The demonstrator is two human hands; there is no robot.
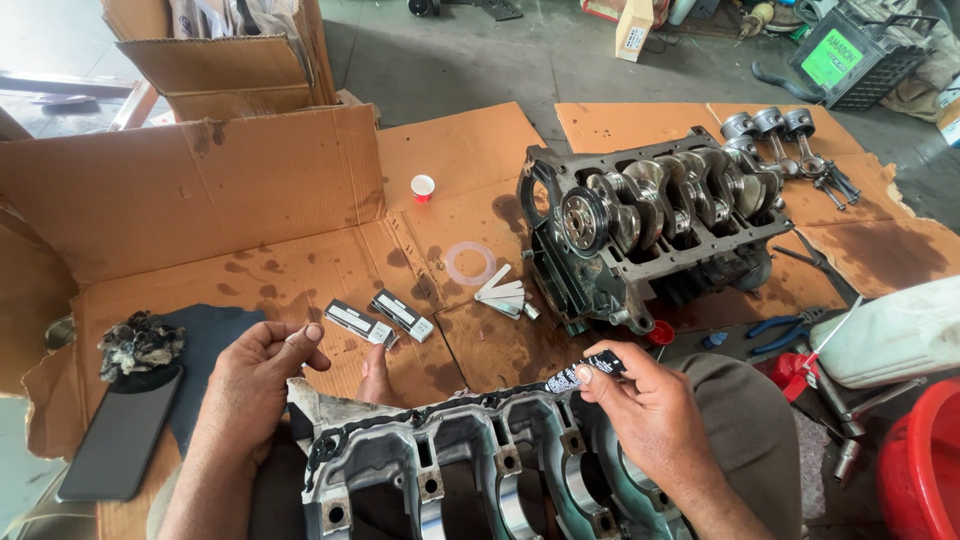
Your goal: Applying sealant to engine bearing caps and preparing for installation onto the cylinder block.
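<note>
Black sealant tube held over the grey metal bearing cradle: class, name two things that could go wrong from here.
1. The black sealant tube in the right hand sits at the grey metal bearing cradle rim; sealant could smear into the bearing saddles.
2. The dark phone lies near the left hand on oil-stained cardboard; it could get soiled.

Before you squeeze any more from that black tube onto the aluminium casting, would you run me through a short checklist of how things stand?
1. Tube in hand: right hand pinches the black tube at the aluminium casting's upper edge: ok.
2. Left hand free: loosely curled, holding nothing I can see: ok.
3. Bead on the rim: a dark line runs along the near edge; whether it is unbroken, cannot tell.
4. Engine block nearby: crankshaft seated, on the cardboard: ok.
5. Cardboard clean: oil-stained: not ok.
6. Phone clear of the work: lies left, apart: ok.
</note>
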